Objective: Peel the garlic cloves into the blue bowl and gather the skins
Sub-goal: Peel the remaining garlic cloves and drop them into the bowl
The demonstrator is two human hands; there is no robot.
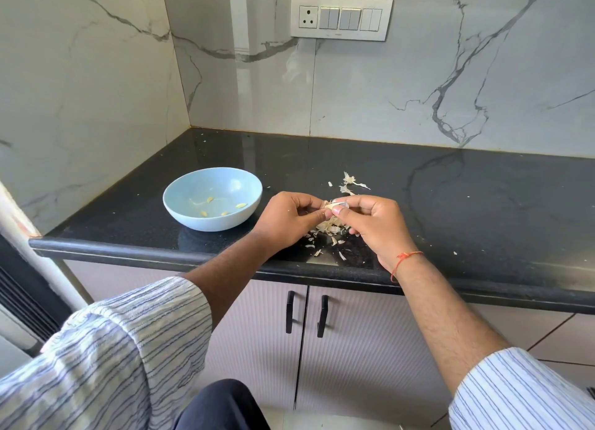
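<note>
A light blue bowl [180, 201] stands on the black counter, left of my hands, with several small peeled garlic cloves [240, 205] in it. My left hand [288, 218] and my right hand [375, 223] meet above the counter and both pinch one garlic clove [332, 205] with loose skin between their fingertips. Below the hands lies a pile of pale garlic skins [328, 228]. More skins [349, 183] lie on the counter just behind the hands.
The black stone counter [450, 197] runs into a corner of marble-look wall at the back left. A switch panel [341, 17] is on the back wall. Cabinet doors with black handles [307, 315] are under the counter's front edge.
</note>
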